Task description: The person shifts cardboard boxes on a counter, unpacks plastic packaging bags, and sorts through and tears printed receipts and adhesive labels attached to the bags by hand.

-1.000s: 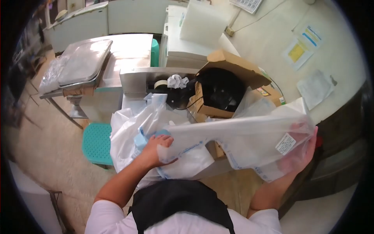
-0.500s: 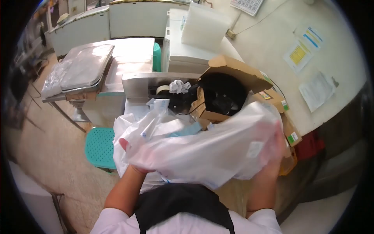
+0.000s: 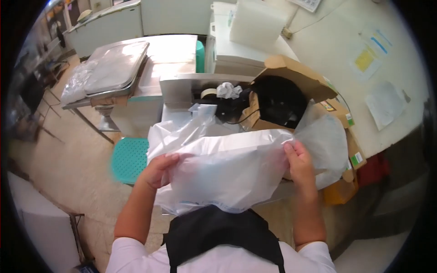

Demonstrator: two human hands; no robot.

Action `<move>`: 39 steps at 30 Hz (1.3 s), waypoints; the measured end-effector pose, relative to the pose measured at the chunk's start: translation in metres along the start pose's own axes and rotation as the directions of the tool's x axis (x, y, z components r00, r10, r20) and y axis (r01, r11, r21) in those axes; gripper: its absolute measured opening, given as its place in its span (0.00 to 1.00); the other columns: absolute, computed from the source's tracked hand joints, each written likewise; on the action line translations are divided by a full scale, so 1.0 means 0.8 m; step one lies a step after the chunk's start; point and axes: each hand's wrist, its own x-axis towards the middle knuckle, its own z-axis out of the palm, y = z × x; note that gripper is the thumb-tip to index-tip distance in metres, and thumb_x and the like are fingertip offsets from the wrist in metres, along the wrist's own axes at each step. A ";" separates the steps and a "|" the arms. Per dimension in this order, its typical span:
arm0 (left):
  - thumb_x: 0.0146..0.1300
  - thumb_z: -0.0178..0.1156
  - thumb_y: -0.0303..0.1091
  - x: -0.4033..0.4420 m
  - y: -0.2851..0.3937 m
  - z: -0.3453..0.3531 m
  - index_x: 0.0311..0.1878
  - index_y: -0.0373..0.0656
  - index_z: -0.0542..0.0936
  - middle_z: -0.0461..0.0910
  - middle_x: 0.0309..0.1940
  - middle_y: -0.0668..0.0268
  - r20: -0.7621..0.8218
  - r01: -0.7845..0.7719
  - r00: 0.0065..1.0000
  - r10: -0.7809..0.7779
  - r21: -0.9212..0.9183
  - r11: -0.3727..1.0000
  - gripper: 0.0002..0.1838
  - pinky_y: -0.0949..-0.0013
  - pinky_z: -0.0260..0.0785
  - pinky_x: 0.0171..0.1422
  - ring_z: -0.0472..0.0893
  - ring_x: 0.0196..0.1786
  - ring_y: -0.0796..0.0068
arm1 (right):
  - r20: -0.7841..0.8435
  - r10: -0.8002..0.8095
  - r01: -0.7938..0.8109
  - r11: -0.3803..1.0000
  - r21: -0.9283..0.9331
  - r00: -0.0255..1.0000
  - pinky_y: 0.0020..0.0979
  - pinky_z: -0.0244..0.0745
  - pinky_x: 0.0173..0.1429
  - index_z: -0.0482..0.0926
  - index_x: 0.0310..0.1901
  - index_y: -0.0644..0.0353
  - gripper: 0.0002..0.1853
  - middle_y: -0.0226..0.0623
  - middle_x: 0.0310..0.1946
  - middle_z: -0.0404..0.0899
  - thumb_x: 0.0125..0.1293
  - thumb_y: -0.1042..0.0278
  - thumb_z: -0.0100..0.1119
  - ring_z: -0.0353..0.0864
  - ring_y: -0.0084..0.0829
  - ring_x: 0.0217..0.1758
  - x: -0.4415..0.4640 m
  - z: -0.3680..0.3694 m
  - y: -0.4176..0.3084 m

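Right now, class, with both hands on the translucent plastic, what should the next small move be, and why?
Probably draw the hands slightly apart to smooth the translucent plastic: the left hand holds one side and the right hand the other, yet it looks creased between them, with its lower edge hanging near the black apron.

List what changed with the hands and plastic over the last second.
The right hand moved left, toward the left hand, which shifted left; they're closer together. The translucent plastic, earlier stretched out rightward, is now held between them, its label out of sight. Cardboard box and teal stool stayed put.
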 end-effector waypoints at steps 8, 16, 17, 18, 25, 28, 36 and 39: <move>0.70 0.42 0.72 0.006 0.007 0.076 0.78 0.35 0.60 0.61 0.77 0.48 0.283 0.023 0.956 0.077 -0.333 0.943 0.50 0.43 0.53 0.80 0.61 0.79 0.46 | 0.320 -0.651 0.646 0.350 -0.678 0.689 0.53 0.48 0.80 0.59 0.77 0.63 0.45 0.60 0.78 0.54 0.66 0.46 0.65 0.53 0.55 0.82 -0.029 0.082 -0.016; 0.57 0.28 0.89 0.019 -0.019 0.165 0.84 0.44 0.42 0.44 0.84 0.62 0.337 -0.053 0.930 0.146 -0.269 0.962 0.65 0.59 0.38 0.86 0.49 0.84 0.62 | 0.426 -0.606 0.731 0.448 -0.515 0.672 0.59 0.32 0.82 0.51 0.80 0.60 0.49 0.59 0.82 0.42 0.70 0.31 0.48 0.38 0.56 0.86 -0.021 0.169 0.026; 0.57 0.28 0.89 0.018 -0.019 0.166 0.84 0.44 0.41 0.44 0.84 0.63 0.339 -0.062 0.928 0.155 -0.268 0.961 0.65 0.59 0.38 0.86 0.48 0.85 0.63 | 0.421 -0.602 0.727 0.464 -0.506 0.678 0.58 0.31 0.83 0.50 0.81 0.60 0.50 0.59 0.82 0.41 0.70 0.30 0.48 0.37 0.55 0.86 -0.024 0.168 0.029; 0.58 0.29 0.89 0.017 -0.020 0.156 0.84 0.44 0.39 0.41 0.85 0.63 0.387 -0.019 0.912 0.135 -0.290 0.957 0.65 0.59 0.36 0.86 0.47 0.85 0.64 | 0.421 -0.600 0.723 0.455 -0.519 0.680 0.58 0.31 0.83 0.50 0.81 0.61 0.50 0.59 0.82 0.41 0.70 0.30 0.47 0.37 0.55 0.86 -0.025 0.166 0.030; 0.66 0.32 0.81 0.017 -0.028 0.163 0.81 0.33 0.50 0.53 0.81 0.54 0.356 -0.046 0.922 0.151 -0.288 0.957 0.59 0.57 0.41 0.85 0.55 0.82 0.60 | 0.401 -0.604 0.714 0.471 -0.517 0.689 0.60 0.35 0.82 0.51 0.80 0.61 0.49 0.58 0.82 0.40 0.70 0.30 0.47 0.38 0.57 0.86 -0.020 0.150 0.027; 0.71 0.46 0.66 0.020 -0.020 0.135 0.78 0.31 0.58 0.62 0.76 0.47 0.386 -0.002 0.922 0.030 -0.071 0.997 0.48 0.51 0.51 0.82 0.64 0.77 0.49 | 0.427 -0.575 0.706 0.449 -0.548 0.698 0.60 0.38 0.81 0.52 0.80 0.60 0.52 0.58 0.82 0.41 0.65 0.31 0.57 0.41 0.56 0.85 -0.041 0.124 -0.004; 0.75 0.56 0.45 0.032 0.019 0.135 0.61 0.29 0.79 0.85 0.51 0.50 0.097 -0.063 0.995 0.037 0.285 0.956 0.25 0.59 0.78 0.58 0.86 0.52 0.60 | 0.309 -0.168 0.229 0.958 -0.174 0.936 0.30 0.79 0.52 0.74 0.67 0.58 0.29 0.40 0.46 0.86 0.65 0.65 0.70 0.86 0.32 0.47 -0.057 0.060 0.020; 0.74 0.59 0.47 0.046 0.001 0.121 0.56 0.32 0.83 0.88 0.46 0.57 0.180 -0.095 0.983 0.022 0.410 0.907 0.24 0.65 0.77 0.56 0.86 0.49 0.68 | 0.217 -0.132 0.159 0.980 -0.116 0.967 0.28 0.78 0.52 0.80 0.60 0.61 0.21 0.37 0.46 0.86 0.66 0.71 0.68 0.83 0.24 0.47 -0.063 0.044 0.010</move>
